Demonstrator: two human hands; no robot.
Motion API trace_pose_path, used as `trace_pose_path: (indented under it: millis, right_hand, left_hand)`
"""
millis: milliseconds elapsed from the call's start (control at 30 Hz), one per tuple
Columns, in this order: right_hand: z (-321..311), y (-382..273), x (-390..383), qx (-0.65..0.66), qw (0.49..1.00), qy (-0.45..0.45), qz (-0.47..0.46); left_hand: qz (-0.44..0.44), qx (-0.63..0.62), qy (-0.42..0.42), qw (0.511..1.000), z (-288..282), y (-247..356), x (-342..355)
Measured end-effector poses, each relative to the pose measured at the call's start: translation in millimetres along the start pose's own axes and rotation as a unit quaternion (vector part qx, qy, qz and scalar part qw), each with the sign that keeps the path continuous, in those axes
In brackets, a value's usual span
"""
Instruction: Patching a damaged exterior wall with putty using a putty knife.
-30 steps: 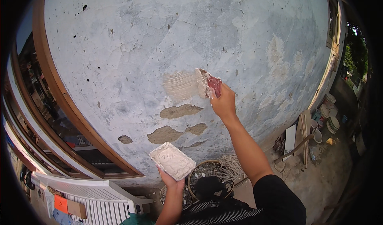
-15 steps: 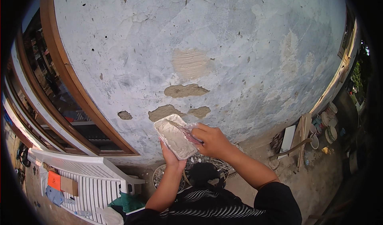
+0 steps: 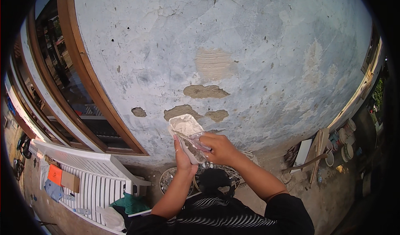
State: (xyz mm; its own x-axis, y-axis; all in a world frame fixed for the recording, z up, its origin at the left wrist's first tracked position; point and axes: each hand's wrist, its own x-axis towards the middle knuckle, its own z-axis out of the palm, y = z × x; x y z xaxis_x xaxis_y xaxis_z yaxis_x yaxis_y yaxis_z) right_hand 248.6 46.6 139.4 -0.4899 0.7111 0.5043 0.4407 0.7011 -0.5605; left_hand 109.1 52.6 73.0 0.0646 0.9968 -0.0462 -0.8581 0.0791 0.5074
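Observation:
My left hand grips a whitish rectangular tray from below and along its left side, thumb up the edge. Pale wet filler coats the tray's inside. My right hand is closed around a flat scraper, its blade lying across the filler; fingers hide most of its handle. Just beyond the tray, the pale blue wall has bare patches where paint has come off, such as a wide one and a lower one. Above them is a combed beige filler patch.
Brown-framed windows run along the left. Below stands a white slatted bench bearing an orange box and a green cloth. Rubble-filled containers sit by my body. Wooden boards and buckets lean or stand at right.
The scraper has moved down the tray toward its near end, and the tray is tilted more. The whole view has shifted, so the wall appears farther right.

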Motion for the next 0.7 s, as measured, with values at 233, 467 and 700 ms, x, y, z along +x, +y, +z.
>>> trace_pose_path:
  millis: [233, 467, 700]
  right_hand:
    - [6, -1, 3, -0.019, 0.998, 0.013, -0.062]
    - [19, 6, 1, 0.04, 0.998, 0.044, -0.014]
    - [20, 7, 3, 0.067, 0.991, 0.11, 0.023]
  left_hand:
    - [-0.023, 0.024, 0.031, 0.999, 2, 1, -4]
    - [-0.044, 0.067, 0.049, 0.996, -15, -9, 1]
    - [-0.051, 0.099, 0.065, 0.992, -14, -15, 6]
